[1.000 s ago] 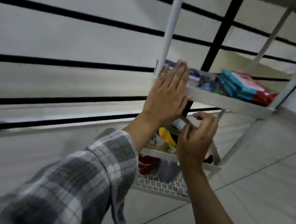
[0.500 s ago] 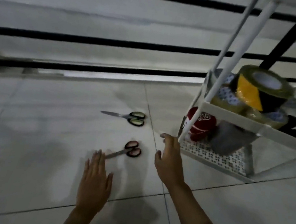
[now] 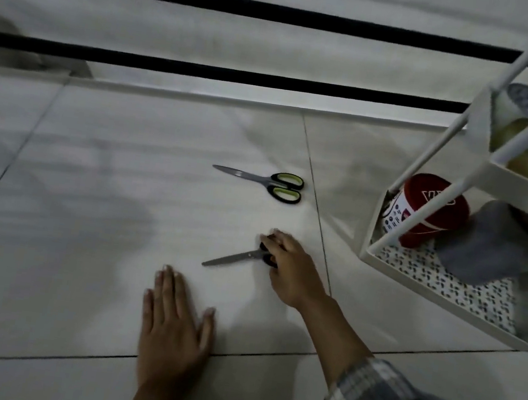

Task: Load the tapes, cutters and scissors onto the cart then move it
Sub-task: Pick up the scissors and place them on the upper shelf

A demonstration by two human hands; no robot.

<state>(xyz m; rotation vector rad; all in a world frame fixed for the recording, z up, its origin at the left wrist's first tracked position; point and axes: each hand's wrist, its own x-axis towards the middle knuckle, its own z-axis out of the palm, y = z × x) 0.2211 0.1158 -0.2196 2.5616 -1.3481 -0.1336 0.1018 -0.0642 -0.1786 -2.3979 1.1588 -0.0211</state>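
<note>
Fingers of the right hand (image 3: 294,267) are closing over the dark handles of steel scissors (image 3: 235,258) lying left of the white cart (image 3: 414,273), risking a blade-heavy slip, while the left hand (image 3: 174,332) is pressing flat, fingers spread.

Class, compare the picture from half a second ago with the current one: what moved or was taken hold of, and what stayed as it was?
The right hand left the cart corner, moved left and closed over the handles of the nearer scissors, which still lie on the floor. The left hand stayed flat on the floor. The green-handled scissors did not move, and the tapes remain on the cart.
</note>
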